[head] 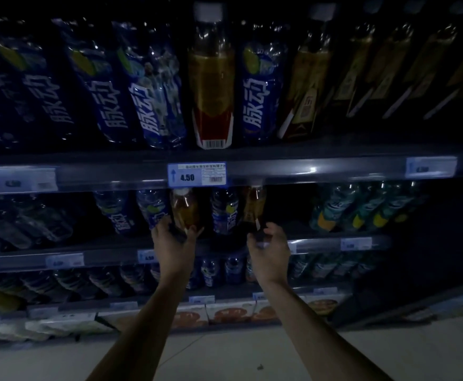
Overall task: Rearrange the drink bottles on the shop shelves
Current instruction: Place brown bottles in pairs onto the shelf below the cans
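Your left hand [174, 243] is wrapped round the base of the left amber bottle [185, 209]. Your right hand [269, 248] is curled round the lower part of the right amber bottle [255, 207]. Both bottles sit at the near edge of the middle shelf, with their caps close under the shelf rail [334, 171] above.

You seem to be moving the pair together, so grip low and firm and bring each bottle toward you before you raise it. There looks to be little room between the caps and the rail. The left bottle leans a little, so right it before you set it down, or it may topple into its neighbours.

A blue bottle [225, 213] stands between your two, close to both, and another blue one [153, 207] is just left of your left hand. Watch your knuckles against these, because a nudge could knock the row over.

The price tag [197, 174] marked 4.50 hangs right above the left bottle's cap. To the right there is a dark gap, then a group of teal bottles [334, 207] well apart from your hands. The light is poor, so I cannot read the amber labels.
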Available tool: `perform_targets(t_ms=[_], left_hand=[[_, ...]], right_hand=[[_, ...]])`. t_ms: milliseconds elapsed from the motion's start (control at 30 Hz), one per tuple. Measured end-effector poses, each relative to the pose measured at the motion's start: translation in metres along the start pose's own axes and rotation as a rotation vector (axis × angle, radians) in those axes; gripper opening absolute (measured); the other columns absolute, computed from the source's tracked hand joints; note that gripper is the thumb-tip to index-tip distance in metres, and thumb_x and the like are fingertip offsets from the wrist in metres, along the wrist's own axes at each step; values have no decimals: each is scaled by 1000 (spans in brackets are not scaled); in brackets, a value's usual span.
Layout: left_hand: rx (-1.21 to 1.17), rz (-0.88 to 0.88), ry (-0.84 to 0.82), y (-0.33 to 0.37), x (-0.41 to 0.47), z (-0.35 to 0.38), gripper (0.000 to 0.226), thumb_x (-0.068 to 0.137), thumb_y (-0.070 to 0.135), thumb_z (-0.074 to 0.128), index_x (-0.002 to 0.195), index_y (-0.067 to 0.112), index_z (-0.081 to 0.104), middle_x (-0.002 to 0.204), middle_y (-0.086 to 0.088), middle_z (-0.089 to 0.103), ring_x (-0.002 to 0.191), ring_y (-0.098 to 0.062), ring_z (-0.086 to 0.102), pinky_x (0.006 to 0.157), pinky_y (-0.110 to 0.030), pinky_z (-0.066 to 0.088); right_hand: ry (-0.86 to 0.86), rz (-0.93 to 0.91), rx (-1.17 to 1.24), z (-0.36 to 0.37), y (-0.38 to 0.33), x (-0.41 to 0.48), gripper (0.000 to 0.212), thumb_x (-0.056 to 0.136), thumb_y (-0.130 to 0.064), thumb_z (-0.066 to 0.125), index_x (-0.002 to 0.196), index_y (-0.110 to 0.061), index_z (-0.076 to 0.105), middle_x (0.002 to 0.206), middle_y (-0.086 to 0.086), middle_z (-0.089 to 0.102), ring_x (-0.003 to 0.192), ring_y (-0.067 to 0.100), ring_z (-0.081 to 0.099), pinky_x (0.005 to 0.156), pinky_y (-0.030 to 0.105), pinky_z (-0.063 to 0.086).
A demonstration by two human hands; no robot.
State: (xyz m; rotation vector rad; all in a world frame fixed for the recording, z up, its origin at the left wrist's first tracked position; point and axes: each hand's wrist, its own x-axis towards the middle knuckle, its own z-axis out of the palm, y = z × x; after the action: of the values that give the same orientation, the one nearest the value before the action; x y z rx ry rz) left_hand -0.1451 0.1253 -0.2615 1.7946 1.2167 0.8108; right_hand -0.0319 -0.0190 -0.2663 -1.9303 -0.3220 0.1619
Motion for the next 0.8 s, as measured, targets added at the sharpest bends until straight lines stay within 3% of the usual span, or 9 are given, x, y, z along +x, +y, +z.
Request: perform_targets(t_ms=[100,267,433,633,800], left_hand=[[-3,5,38,-14,9,15,64,84,24,69,138,8,39,135,-15,41,120,-28,44,92,-30,35],[6,29,74,-32,15,25,60,85,26,69,137,11,42,133,-10,44,117,-19,46,88,-23,36],[31,51,70,-36,17,31,53,83,29,71,129,13,50,128,-9,48,114,-22,49,87,-29,37],[20,14,89,-37,21,37,52,80,34,72,124,12,52,126,-10,44,109,-24,49,85,-29,38],[-22,-29,104,-32,24,44,59,75,31,78,124,11,52,127,-7,39,104,-14,43,89,-26,37]], right_hand=[[10,-5,-55,11,15,16,53,86,-24,70,132,-10,47,127,8,53,110,22,55,84,23,42],[56,-37,-70,24,22,40,61,85,-18,70,137,-4,42,134,12,46,116,24,51,90,19,37],[87,-67,-100,38,21,56,58,81,-17,73,129,-1,46,123,14,50,109,26,52,85,19,35],[79,-43,-52,50,23,65,54,78,-16,72,122,0,46,117,11,49,102,25,53,82,24,41],[82,-6,13,53,23,65,54,75,-15,74,119,-6,45,114,10,55,99,26,59,77,31,50]])
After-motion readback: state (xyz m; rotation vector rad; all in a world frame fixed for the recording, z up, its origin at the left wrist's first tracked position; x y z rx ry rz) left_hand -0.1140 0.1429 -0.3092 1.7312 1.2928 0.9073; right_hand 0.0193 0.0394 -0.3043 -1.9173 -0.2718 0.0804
